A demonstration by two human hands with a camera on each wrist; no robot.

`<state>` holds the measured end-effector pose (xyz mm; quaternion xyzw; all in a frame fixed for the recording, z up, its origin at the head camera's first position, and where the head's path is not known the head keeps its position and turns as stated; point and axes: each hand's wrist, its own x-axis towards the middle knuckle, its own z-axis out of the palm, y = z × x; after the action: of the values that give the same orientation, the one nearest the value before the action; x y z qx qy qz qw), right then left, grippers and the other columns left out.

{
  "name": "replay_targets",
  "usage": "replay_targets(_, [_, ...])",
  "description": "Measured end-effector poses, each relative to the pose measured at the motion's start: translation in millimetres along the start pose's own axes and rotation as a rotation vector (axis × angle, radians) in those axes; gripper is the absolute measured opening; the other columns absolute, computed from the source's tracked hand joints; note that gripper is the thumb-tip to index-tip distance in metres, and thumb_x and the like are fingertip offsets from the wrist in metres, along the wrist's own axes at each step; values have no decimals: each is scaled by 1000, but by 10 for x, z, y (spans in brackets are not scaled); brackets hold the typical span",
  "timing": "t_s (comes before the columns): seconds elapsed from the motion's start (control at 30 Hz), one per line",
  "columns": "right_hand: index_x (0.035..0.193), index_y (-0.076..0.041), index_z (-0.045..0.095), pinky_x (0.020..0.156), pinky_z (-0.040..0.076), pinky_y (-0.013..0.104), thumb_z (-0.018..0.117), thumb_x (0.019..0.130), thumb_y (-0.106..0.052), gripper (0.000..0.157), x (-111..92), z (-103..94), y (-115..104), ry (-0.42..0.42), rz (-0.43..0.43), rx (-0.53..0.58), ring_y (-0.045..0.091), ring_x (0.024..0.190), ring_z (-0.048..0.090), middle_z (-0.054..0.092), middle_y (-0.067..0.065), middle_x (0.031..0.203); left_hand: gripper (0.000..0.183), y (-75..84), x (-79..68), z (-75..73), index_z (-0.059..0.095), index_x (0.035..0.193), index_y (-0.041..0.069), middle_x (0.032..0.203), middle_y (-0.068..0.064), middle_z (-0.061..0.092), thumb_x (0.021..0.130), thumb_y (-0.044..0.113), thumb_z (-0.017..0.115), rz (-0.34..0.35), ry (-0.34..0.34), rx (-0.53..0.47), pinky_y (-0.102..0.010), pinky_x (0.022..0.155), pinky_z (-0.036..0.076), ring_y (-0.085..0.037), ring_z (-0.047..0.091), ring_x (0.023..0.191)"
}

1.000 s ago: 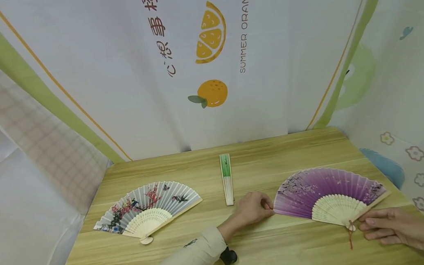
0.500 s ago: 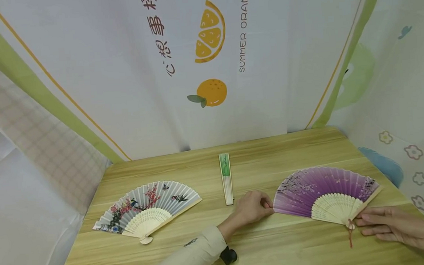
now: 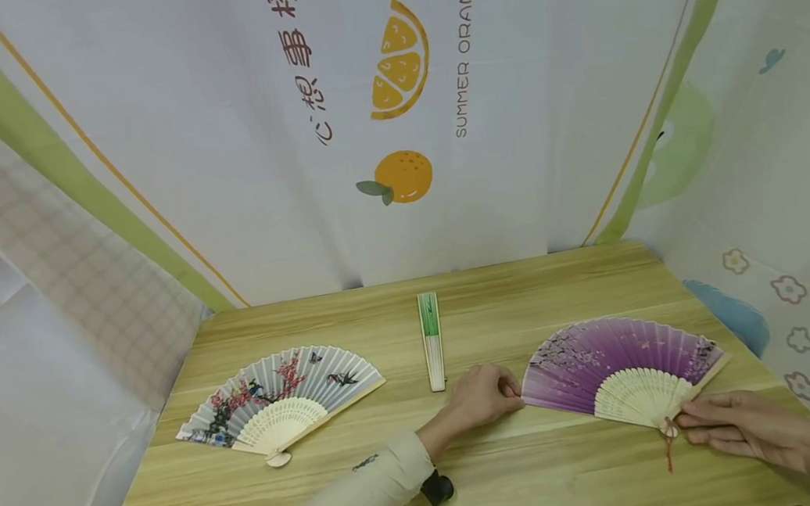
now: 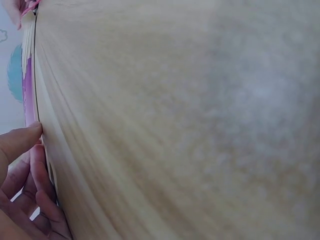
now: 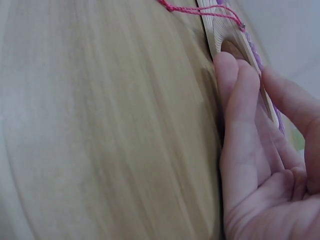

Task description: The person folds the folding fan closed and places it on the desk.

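A purple folding fan point(image 3: 603, 368) with blossom print lies spread at the right of the table, its pale slats meeting at a pivot with a red cord point(image 3: 669, 450). My left hand point(image 3: 482, 396) pinches the fan's left edge between thumb and fingers; in the left wrist view, the thumb point(image 4: 22, 140) presses that edge. On the other side my right hand point(image 3: 748, 425) holds the right outer stick near the pivot. The right wrist view shows its thumb point(image 5: 290, 97) on one face of the stick and fingers point(image 5: 242, 95) under the other.
A grey-white folding fan point(image 3: 281, 399) with red blossoms lies spread at the left. Between the two spread fans is a folded green fan point(image 3: 431, 341). Printed curtains point(image 3: 514, 198) surround the wooden table point(image 3: 365, 483) at the back and sides.
The purple fan's right outer stick has moved slightly left and inward with my right hand, narrowing the spread a little. My left hand stays in place at the left edge.
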<state>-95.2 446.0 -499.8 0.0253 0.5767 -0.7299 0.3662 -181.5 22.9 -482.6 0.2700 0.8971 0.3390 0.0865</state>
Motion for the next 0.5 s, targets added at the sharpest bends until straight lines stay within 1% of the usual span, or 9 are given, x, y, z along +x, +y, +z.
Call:
replay_targets(0.3, [114, -8, 75, 88, 54, 34, 49, 109, -13, 27, 24, 102, -26, 84, -19, -42, 20, 101, 71, 73, 7, 110, 12, -4, 15, -3, 74, 82, 20, 68, 20, 58, 85, 20, 85, -3, -11, 12, -20, 55, 42, 2, 51, 62])
replay_targets(0.5, [112, -9, 76, 87, 54, 31, 49, 109, -12, 27, 22, 128, -28, 91, -30, -37, 17, 99, 71, 74, 6, 109, 12, -4, 23, 4, 73, 81, 21, 68, 20, 57, 85, 20, 85, -4, -18, 23, -20, 55, 41, 2, 50, 62])
